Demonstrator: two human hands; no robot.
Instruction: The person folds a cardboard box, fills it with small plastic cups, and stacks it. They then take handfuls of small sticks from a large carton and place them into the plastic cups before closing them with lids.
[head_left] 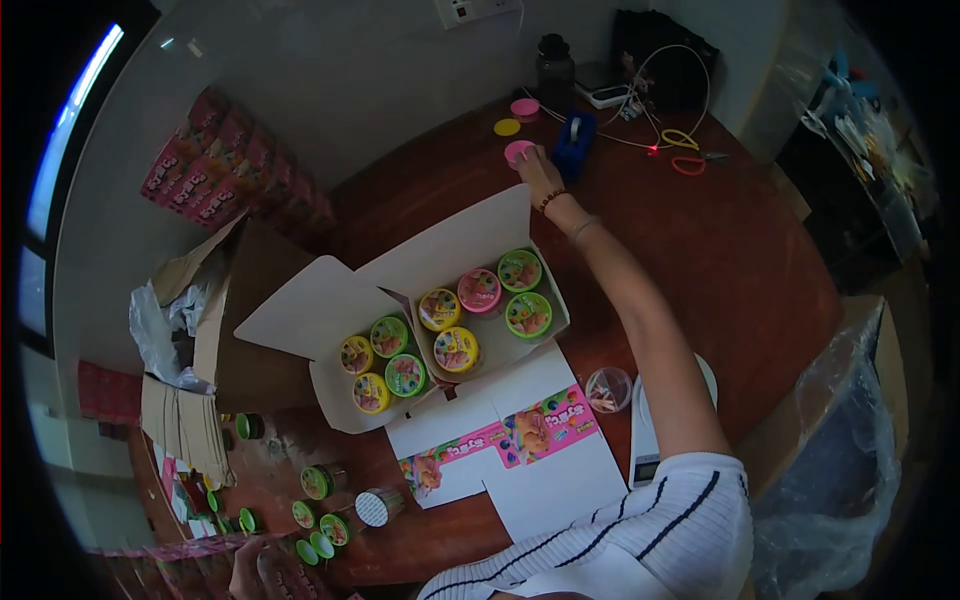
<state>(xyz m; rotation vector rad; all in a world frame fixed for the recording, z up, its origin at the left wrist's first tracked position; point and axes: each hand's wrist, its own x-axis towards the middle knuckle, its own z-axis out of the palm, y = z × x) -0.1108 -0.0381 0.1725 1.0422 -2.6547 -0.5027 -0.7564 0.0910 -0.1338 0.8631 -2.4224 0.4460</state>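
Note:
My right hand (541, 178) reaches across to the far side of the table, its fingers closed on a round pink lid (518, 152). Beside it lie a yellow lid (507, 127), another pink lid (524, 108) and a blue tape dispenser (574, 146). Low at the left edge, my left hand (248, 568) is partly visible against pink printed boxes (185, 570); its fingers are too dark to read. Between the hands, two open white boxes (465, 220) contain round tubs with yellow, green and pink lids, including a green-lidded tub (528, 315).
A flattened pink-and-white printed carton (550, 490) lies in front, with a clear round container (608, 390) and a white scale (646, 440) beside it. Loose tubs (316, 482) stand at left near a cardboard box (265, 320). Scissors (690, 164) and cables are at the back.

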